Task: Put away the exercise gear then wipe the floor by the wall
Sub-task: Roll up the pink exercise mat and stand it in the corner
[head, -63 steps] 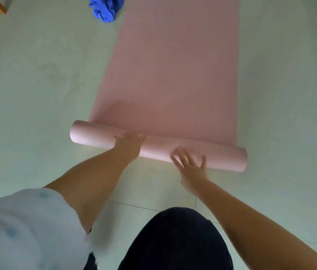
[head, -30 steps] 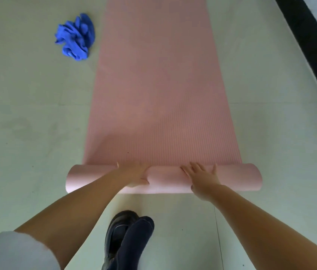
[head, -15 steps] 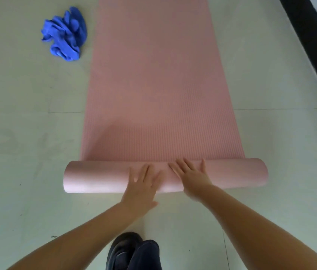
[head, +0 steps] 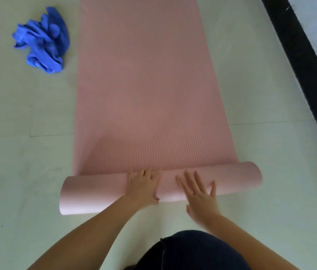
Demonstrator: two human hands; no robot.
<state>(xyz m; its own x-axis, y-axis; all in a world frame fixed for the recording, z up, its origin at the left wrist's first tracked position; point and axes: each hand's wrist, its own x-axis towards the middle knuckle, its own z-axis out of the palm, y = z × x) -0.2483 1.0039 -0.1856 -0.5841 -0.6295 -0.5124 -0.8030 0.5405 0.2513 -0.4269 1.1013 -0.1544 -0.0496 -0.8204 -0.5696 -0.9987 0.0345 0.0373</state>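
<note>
Both the left hand (head: pixel 144 189) and right hand (head: pixel 199 197) press flat on the half-rolled pink mat (head: pixel 146 84)

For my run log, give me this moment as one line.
step: rolling pink mat | left hand: on roll | right hand: flat on roll | blue cloth: on floor, untouched
</note>
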